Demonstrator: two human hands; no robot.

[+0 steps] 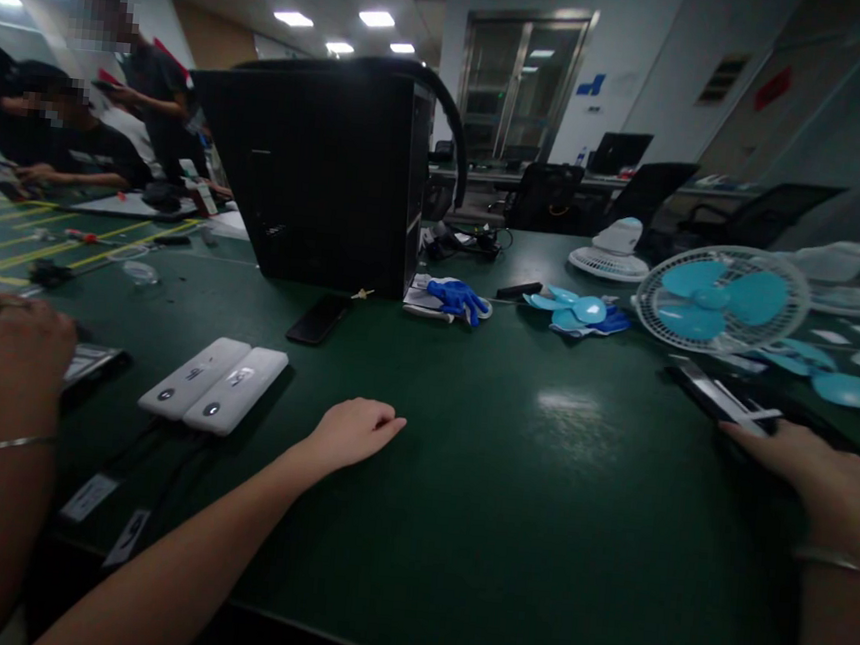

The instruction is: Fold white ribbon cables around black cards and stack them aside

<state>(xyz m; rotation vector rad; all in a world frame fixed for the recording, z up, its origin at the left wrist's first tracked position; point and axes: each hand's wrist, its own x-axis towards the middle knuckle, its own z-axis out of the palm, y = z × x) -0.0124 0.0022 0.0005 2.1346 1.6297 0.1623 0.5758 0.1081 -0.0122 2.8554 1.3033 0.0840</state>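
Observation:
My left hand (11,341), a thin bracelet on its wrist, is at the far left with its fingers curled. It rests over the end of a dark flat tray (99,362), and what it grips is hidden. My right hand (813,464), also wearing a bracelet, lies at the far right. Its fingers are stretched out flat on a long black-and-white device (721,396). Between them, another person's bare forearm reaches in from the lower left, and that loosely curled hand (356,432) rests on the green table (536,492). Two white remote-like units (214,386) lie side by side near my left hand.
A big black box (323,173) stands at the middle back, with a black phone (319,319) and blue gloves (456,300) in front of it. Blue fan blades (578,310), a caged fan (722,298) and a white fan base (611,250) lie right. People work at the far left.

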